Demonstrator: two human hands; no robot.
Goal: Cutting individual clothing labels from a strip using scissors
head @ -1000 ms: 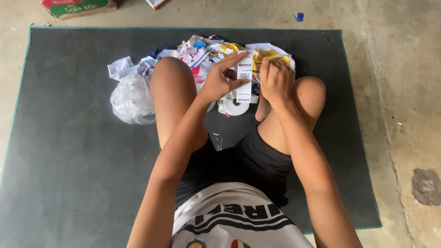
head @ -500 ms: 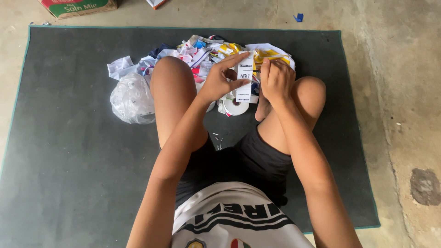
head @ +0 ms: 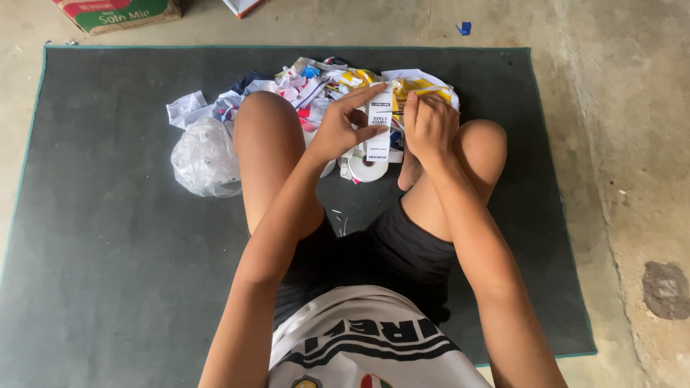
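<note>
Seemingly early on, the left hand [head: 338, 129] and right hand [head: 429, 128] are pinching one white printed strip [head: 378, 129] between them, above the scrap pile [head: 316, 82] lying unsorted near the mat's [head: 108, 251] far edge.

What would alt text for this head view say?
A person seated on a dark mat holds a white printed strip upright between left hand and right hand, above a pile of paper scraps. A crumpled clear plastic bag lies beside the left knee.
</note>
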